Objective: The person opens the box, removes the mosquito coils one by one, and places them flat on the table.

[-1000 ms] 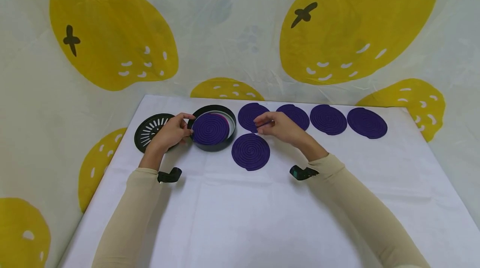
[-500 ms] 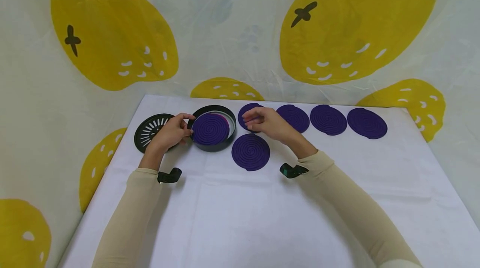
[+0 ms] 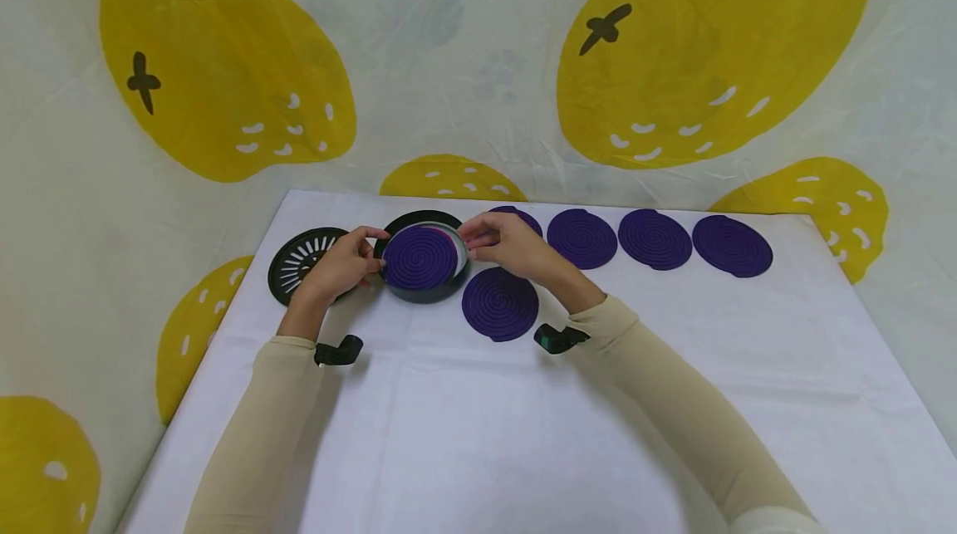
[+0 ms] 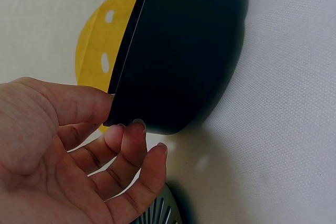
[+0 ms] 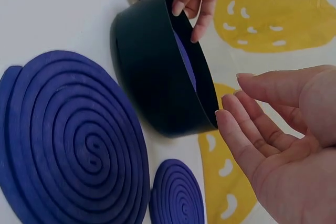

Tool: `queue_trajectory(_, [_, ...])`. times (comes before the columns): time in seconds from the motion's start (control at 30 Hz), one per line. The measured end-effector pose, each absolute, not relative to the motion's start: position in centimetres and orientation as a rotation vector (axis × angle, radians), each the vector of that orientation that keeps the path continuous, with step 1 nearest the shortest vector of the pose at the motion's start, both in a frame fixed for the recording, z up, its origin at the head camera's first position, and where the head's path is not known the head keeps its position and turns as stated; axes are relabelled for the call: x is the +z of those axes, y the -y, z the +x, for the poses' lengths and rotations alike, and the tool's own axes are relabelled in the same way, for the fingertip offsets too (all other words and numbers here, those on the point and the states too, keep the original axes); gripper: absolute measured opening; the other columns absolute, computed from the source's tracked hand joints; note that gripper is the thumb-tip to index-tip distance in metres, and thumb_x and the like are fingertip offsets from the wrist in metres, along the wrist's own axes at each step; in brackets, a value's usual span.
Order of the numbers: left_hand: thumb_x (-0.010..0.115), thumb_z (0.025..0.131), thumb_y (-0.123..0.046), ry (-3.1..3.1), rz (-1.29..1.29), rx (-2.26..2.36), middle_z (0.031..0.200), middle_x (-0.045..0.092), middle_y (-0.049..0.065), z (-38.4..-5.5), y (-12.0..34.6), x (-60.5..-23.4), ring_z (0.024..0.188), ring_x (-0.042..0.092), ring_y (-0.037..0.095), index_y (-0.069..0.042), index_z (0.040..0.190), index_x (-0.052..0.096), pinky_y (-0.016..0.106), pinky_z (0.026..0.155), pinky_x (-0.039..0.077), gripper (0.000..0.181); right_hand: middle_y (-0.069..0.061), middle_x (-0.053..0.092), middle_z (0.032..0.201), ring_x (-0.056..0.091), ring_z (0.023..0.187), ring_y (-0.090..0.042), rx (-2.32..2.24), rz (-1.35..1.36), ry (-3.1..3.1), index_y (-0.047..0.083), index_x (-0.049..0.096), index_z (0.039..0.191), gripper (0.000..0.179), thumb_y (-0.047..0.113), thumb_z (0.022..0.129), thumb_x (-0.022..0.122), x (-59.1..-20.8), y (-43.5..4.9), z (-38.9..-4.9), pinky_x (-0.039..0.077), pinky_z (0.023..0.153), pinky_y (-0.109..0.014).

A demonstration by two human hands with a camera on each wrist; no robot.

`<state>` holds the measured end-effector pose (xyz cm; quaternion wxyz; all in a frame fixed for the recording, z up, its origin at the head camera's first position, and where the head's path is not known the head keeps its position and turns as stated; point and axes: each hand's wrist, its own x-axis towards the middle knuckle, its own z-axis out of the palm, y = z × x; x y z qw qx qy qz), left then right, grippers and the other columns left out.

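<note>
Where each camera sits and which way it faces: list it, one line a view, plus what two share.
Head: worn on the head, looking forward and down at the white table and dark container; left hand, right hand and beige sleeves show.
Left wrist: worn there, facing the dark container's wall; left hand only.
Right wrist: worn there, facing the dark container and purple spiral discs; both hands.
Shared by head and right wrist: both hands, the dark container.
</note>
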<state>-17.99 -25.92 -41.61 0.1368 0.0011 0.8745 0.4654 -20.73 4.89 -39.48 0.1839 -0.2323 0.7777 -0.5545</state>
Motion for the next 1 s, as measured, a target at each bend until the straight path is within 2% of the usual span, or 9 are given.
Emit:
queue_trajectory(0.2, [0.063,0.095,0.0,-2.531,0.006,1.348,0.089,0.047,0.01,-18.0,25.9,-41.6,0.082,0.057,0.032,-0.008,0.143,0.049,0.044,0.069,0.059,0.05,-0.026,0.061,0.131,0.062,0.12,-0.039,-1.541,-0.693,-2.183,-0.01,0.06,0.129,0.039,-0.01,0.091,0.067,-39.8,-3.9,-20.9,0.056,0.096,-0.036])
queue_trajectory(0.53, [0.064,0.096,-0.001,-2.521,0.017,1.357,0.089,0.047,0.01,-18.0,26.0,-41.7,0.083,0.057,0.03,-0.007,0.144,0.049,0.042,0.068,0.059,0.051,-0.018,0.058,0.14,0.058,0.127,-0.034,-1.472,-0.7,-2.181,-0.003,0.059,0.134,0.045,-0.003,0.091,0.071,-39.8,-2.5,-21.2,0.053,0.102,-0.04])
queue_trajectory(0.67, [0.066,0.096,-0.003,-2.519,0.029,1.358,0.09,0.047,0.011,-18.0,26.1,-41.7,0.083,0.057,0.031,-0.007,0.145,0.048,0.042,0.068,0.058,0.052,-0.016,0.057,0.141,0.055,0.13,-0.034,-1.417,-0.718,-2.229,-0.001,0.058,0.136,0.047,0.0,0.091,0.072,-39.9,-1.9,-21.2,0.048,0.107,-0.044])
queue_trajectory(1.0, [0.067,0.096,-0.005,-2.49,0.043,1.413,0.091,0.046,0.011,-18.2,26.4,-42.1,0.085,0.055,0.026,-0.011,0.143,0.05,0.045,0.072,0.06,0.05,-0.01,0.058,0.141,0.052,0.136,-0.029,-1.317,-0.733,-2.321,0.002,0.058,0.138,0.047,0.002,0.092,0.072,-40.5,-0.9,-21.6,0.043,0.113,-0.045])
